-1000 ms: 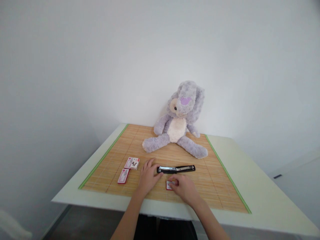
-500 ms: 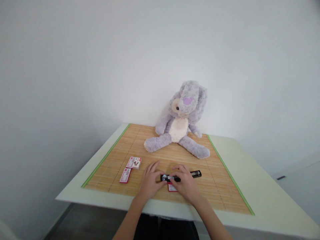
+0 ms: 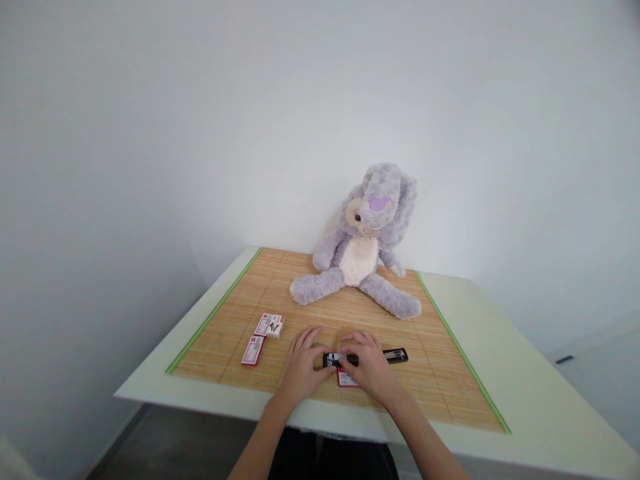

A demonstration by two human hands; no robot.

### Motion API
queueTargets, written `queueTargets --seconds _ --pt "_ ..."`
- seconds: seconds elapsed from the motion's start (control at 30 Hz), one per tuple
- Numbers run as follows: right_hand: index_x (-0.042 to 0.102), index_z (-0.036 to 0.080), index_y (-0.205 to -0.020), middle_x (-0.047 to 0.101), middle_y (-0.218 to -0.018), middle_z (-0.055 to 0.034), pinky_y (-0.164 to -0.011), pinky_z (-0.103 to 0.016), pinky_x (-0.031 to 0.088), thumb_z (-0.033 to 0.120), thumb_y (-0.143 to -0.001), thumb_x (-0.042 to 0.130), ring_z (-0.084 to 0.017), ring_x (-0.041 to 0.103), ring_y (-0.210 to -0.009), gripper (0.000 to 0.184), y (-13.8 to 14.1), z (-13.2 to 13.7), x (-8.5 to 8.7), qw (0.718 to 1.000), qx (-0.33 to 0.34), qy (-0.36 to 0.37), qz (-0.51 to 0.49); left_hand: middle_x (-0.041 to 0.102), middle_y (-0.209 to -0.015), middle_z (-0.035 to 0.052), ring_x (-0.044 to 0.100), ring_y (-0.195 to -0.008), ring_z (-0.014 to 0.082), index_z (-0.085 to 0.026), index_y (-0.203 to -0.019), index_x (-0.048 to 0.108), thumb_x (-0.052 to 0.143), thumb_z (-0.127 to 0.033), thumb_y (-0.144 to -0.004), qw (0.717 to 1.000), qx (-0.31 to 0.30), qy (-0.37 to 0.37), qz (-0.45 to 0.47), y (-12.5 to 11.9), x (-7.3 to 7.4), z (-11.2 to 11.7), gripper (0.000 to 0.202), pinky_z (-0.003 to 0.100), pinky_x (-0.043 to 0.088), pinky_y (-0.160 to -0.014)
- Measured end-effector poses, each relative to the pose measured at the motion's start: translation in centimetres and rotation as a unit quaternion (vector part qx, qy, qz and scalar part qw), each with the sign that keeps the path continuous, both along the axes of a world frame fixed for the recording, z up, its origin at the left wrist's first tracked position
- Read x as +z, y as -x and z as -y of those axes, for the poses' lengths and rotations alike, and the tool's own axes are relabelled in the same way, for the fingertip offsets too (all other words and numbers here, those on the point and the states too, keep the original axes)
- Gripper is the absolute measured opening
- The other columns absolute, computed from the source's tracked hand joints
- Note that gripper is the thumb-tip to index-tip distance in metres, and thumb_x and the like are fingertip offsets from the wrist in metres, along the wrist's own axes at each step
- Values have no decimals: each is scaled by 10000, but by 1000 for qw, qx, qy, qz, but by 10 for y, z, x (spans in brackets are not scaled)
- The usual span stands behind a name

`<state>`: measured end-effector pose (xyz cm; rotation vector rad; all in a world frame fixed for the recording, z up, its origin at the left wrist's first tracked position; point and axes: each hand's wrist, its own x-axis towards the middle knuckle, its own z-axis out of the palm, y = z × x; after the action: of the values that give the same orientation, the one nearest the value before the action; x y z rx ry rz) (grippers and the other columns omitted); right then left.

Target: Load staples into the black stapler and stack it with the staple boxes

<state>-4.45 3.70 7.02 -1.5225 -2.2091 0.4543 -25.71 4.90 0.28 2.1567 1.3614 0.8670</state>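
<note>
A black stapler (image 3: 399, 356) lies opened out flat across the front of the mat, its metal parts facing up. My left hand (image 3: 302, 367) holds its left end between thumb and index finger, the other fingers raised. Over its middle, my right hand (image 3: 369, 363) is closed in a pinch at a small silver piece (image 3: 341, 357), which looks like a strip of staples. Whether that strip sits inside the stapler cannot be made out. Partly under my right hand lies a red-and-white box (image 3: 347, 379), just in front of the stapler.
Left of my hands are red-and-white boxes, one (image 3: 253, 350) nearer me and a staple-pictured one (image 3: 275, 327) behind it. A grey plush rabbit (image 3: 359, 260) sits at the back against the wall. The bamboo mat (image 3: 240, 300) covers much of the white table (image 3: 500, 333).
Both hands keep their hold at the stapler, with only slight finger shifts. The whole view has drifted a little, and the boxes and rabbit stay in place.
</note>
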Motion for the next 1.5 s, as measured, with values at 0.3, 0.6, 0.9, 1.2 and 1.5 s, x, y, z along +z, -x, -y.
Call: queueTargets --seconds 0.3,0.6,0.9,1.2,1.5 --pt "770 270 -965 664 -1306 -63 -1147 -446 336 281 -815 798 -273 522 -1303 153 -19 4 2 1000 -6 -21 12 396 -1642 2 294 -1535 305 -348 -1099 763 850 -406 -773 1000 4 -1 -8 -1 -1 0 342 561 247 -1253" --pt "789 336 -973 545 -1533 -3 -1245 -611 103 341 -796 785 -321 335 -1504 178 -18 11 1 999 9 -3 48 403 -1638 -12 300 -1534 308 -374 -1134 761 852 -393 -772 1000 10 -1 -10 -1 -4 -1 374 551 269 -1248" --pt "787 350 -1040 490 -1582 -2 -1250 -648 115 344 -790 789 -346 280 -1540 250 -19 8 2 999 19 -14 38 424 -1625 14 312 -1528 311 -350 -1129 766 849 -402 -778 1000 9 -6 -9 -1 0 1 365 548 271 -1248" --pt "673 317 -1307 467 -1594 -60 -1251 -627 241 442 -722 827 -360 193 -1578 619 -120 -1 -5 998 -22 0 51 423 -1625 12 300 -1532 317 -349 -1101 779 859 -399 -766 1000 16 0 2 -1 -1 1 348 557 253 -1256" --pt "721 298 -1156 565 -1518 -45 -1262 -533 289 470 -828 737 -297 367 -1517 371 -172 4 -24 998 -35 46 -13 447 -1606 6 312 -1525 305 -356 -1092 779 860 -413 -766 1000 20 -3 -13 -2 -1 1 341 539 272 -1249"
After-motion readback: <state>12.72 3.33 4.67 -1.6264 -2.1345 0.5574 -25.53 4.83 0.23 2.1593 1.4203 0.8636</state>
